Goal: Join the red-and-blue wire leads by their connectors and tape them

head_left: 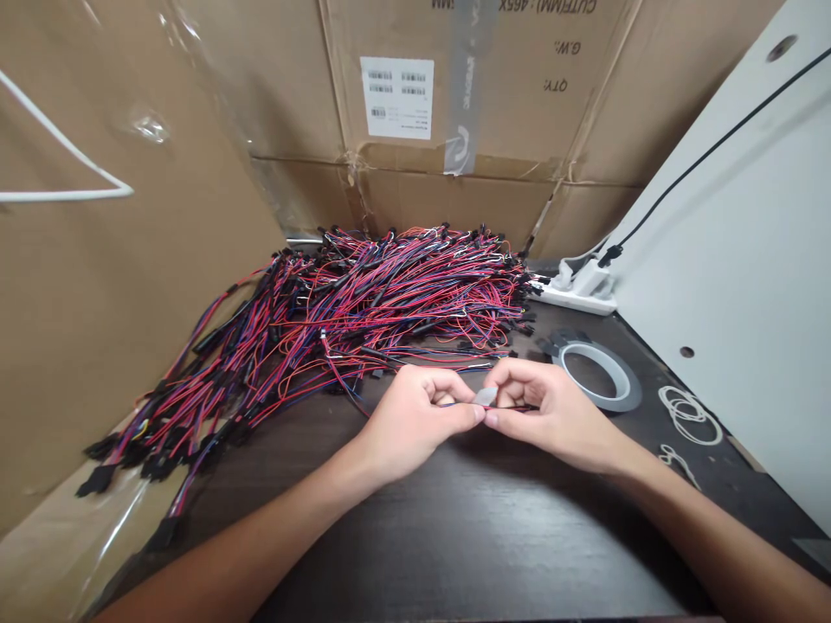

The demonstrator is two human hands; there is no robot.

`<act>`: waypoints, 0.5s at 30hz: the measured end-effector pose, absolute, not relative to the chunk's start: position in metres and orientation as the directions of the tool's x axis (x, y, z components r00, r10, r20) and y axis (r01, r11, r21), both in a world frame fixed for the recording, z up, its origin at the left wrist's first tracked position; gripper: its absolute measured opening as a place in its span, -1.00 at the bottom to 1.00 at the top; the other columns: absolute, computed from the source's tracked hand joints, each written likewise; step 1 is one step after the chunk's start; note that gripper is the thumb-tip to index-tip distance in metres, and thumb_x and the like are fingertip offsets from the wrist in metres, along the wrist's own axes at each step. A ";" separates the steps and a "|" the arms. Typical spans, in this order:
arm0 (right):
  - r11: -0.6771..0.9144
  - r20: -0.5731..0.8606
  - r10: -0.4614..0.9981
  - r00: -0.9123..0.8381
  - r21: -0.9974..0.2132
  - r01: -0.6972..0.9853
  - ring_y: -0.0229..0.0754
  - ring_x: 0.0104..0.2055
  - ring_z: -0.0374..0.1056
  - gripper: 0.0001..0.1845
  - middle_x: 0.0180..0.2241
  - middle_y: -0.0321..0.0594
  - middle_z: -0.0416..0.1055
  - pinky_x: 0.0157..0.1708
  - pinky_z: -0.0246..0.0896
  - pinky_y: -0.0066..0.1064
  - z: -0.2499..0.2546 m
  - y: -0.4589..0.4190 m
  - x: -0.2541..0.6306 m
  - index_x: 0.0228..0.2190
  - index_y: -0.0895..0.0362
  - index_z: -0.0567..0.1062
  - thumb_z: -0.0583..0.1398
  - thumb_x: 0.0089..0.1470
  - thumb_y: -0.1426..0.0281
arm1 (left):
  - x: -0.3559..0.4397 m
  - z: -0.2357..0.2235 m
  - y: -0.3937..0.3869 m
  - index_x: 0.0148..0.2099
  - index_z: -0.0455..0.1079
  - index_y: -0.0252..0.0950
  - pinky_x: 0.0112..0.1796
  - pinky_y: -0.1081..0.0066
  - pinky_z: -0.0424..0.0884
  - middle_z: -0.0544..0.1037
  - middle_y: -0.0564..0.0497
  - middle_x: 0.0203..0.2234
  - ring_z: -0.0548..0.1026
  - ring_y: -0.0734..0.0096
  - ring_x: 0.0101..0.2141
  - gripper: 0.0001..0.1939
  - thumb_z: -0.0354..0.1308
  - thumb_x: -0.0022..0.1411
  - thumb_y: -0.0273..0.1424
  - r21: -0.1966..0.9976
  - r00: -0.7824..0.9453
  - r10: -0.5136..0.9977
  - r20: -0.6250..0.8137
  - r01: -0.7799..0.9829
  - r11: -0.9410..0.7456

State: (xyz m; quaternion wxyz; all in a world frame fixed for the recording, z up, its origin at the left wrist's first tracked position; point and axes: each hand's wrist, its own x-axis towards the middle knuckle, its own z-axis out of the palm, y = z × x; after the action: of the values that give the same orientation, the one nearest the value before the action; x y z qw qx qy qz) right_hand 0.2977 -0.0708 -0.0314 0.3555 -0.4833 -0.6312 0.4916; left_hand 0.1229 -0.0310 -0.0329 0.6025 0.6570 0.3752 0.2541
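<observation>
My left hand (415, 415) and my right hand (551, 411) meet over the dark table (454, 536), fingertips pinched together. Between them runs a thin red and blue wire (516, 406), and a small piece of clear tape (486, 396) sits at the pinch where the thumbs meet. Both hands are closed on the wire. Just behind them lies a large heap of red, blue and black wires with black connectors (363, 303), spreading down to the left (156, 433).
A roll of clear tape (602, 374) lies right of my right hand. White rubber bands (689, 414) lie further right. A white power strip (577, 290) sits by the white panel (746, 285). Cardboard boxes (454, 112) wall in the back and left.
</observation>
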 end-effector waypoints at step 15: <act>-0.020 -0.039 0.977 -0.208 -0.995 0.094 -0.38 -0.57 0.03 -0.70 -0.64 -0.40 0.19 -0.54 -0.09 -0.50 -0.036 -0.068 0.298 -0.51 0.22 0.41 0.35 -0.11 0.26 | 0.124 -0.030 -0.030 -0.54 0.37 -0.34 -0.53 0.47 -0.02 0.21 0.15 -0.69 0.08 0.56 -0.59 -0.84 0.16 -0.06 -0.34 0.982 0.571 0.807 -0.149 0.180 0.054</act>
State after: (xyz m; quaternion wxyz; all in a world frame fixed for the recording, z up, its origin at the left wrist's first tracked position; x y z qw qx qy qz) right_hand 0.2979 -0.0681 -0.0362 0.4135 -0.4741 -0.5648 0.5341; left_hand 0.1242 -0.0302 -0.0301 0.6146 0.6386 0.3864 0.2552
